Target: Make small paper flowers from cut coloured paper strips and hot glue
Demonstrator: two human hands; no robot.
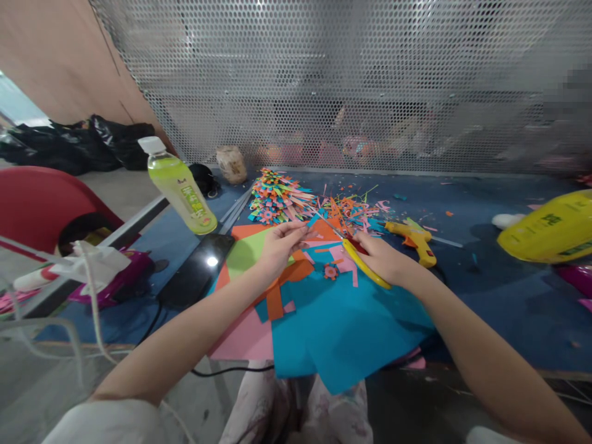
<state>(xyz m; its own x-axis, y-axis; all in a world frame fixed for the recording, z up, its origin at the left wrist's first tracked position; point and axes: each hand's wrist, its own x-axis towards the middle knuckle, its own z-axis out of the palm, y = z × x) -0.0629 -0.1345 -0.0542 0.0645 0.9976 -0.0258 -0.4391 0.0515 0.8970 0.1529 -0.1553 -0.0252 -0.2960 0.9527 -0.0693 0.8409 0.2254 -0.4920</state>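
Observation:
My left hand (281,248) is closed in a pinch, with what looks like a small piece of pink paper (317,235) at its fingertips. Scissors with yellow and red handles (365,264) are gripped in my right hand (382,256), their blades pointing up and left toward my left fingers. Beneath both hands lie felt-like sheets: blue (351,327), orange (303,269), green (245,253) and pink (250,336). A small pink-orange flower-shaped cutout (330,271) rests between the hands, among loose pink scraps.
Behind the hands stand a multicoloured heap of cut pieces (280,197) and loose strips (351,213). A yellow glue gun (414,240) lies right. Leftward are a black phone-like device (197,271), a drink bottle (180,188) and a tissue pack (113,274). A yellow bottle (550,228) lies far right.

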